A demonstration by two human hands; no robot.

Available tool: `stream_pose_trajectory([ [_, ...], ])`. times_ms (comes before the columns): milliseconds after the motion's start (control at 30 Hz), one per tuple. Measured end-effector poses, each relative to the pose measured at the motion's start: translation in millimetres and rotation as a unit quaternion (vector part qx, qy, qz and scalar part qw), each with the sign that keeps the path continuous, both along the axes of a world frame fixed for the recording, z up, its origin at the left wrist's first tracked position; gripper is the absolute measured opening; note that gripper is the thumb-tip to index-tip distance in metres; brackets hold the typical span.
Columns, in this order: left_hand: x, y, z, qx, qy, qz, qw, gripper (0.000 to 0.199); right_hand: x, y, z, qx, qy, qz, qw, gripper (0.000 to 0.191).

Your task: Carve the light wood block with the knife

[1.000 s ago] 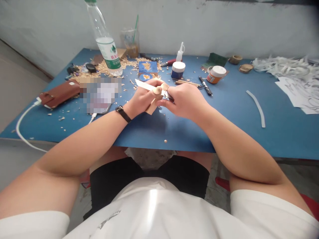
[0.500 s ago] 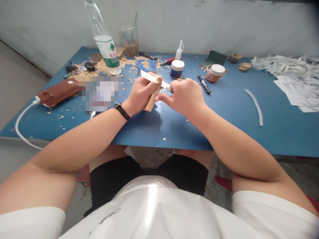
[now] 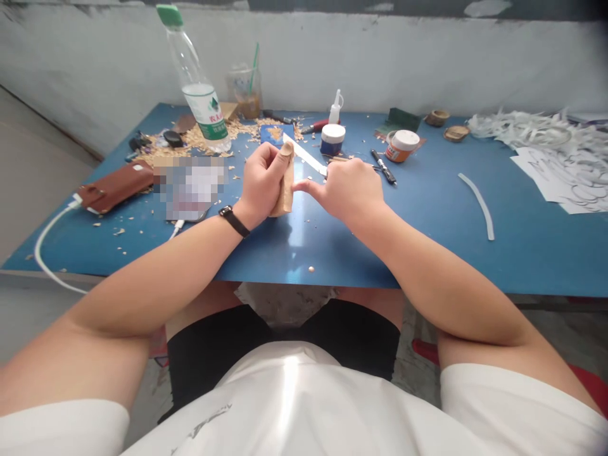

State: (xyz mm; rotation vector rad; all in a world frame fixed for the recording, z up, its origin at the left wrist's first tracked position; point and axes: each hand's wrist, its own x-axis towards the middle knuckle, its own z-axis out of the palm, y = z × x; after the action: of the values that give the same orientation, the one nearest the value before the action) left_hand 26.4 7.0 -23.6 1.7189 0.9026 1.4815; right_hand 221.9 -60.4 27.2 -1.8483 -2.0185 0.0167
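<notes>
Wrapped in my left hand (image 3: 260,176) is a pale wooden piece (image 3: 285,190) with a rounded top end, held tilted above the table. My right hand (image 3: 354,188) is closed round the handle of a knife (image 3: 310,158); the handle itself is hidden by the fingers. The bright blade points up and to the left, its tip beside the top of the wood. Whether the blade touches the wood I cannot tell. My right thumb stretches out to the wood's right side.
The blue table (image 3: 427,240) holds wood shavings (image 3: 190,136), a tall water bottle (image 3: 206,114), a brown case (image 3: 116,187), a blue-and-white jar (image 3: 332,139), an orange jar (image 3: 401,145), a pen (image 3: 384,167), a curved white strip (image 3: 477,207) and patterned paper (image 3: 565,177).
The knife blade has moved from across the top of the wood to its right side. The wood now stands more upright in my left hand. The camera view has tipped up slightly.
</notes>
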Motion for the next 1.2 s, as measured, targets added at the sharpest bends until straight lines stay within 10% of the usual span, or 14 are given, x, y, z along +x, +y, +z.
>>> stream_pose_trajectory([
  [233, -25, -7, 21.3, 0.051, 0.123, -0.144, 0.981, 0.085, 29, 23, -2.1, 0.011, 0.055, 0.063, 0.996, 0.085],
  [667, -54, -25, 62.8, 0.029, 0.254, -0.197, 0.947, 0.029, 38, 51, -25.1, 0.004, 0.090, 0.104, 0.990, 0.062],
  [1200, -60, -23, 71.7, -0.082, 0.309, -0.138, 0.937, 0.030, 36, 51, -28.8, 0.062, 0.174, 0.100, 0.978, 0.035],
])
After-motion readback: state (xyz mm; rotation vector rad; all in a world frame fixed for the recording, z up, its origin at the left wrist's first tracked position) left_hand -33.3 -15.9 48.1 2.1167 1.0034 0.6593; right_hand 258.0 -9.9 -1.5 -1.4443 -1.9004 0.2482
